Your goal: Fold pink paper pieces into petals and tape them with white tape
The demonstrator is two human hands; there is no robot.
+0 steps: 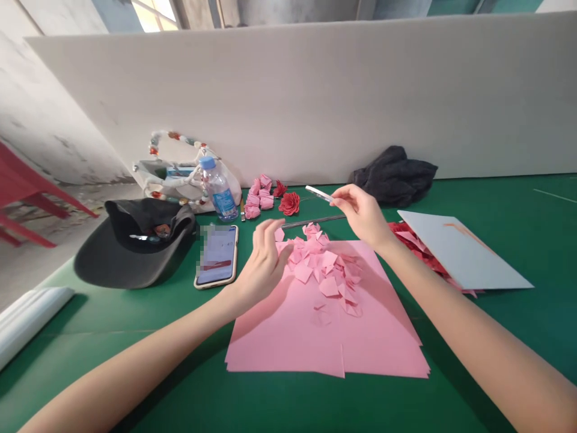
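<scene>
Pinching a slim white stick (319, 193) between thumb and fingers of the right grip (358, 210), apparently holding it raised off the desk (157, 361), beyond the far edge of the pink sheets (288, 343), and pointing its free end leftward. Hovering near the left side of the sheets with the left grip (265, 255), spreading thumb from loosely curving fingers, seemingly grasping nothing; not being able to tell about contact with the heap of cut pink pieces (322, 264) just beside. Judging from the pose, probably calling for a light, steady pinch: pressing just enough against slipping, holding near one end, and so leaving plenty of the stick free for sight and reach. Ideally bringing the left grip in from the side, rather than sweeping across the heap, thus sparing the loose pieces any scattering or creasing. Also minding the thin wires (331, 218) just behind the heap, and, further left, the red paper rose (289, 204) and the pink paper flowers (259, 195), by moving slowly and resting no wrist on anything loose.
</scene>
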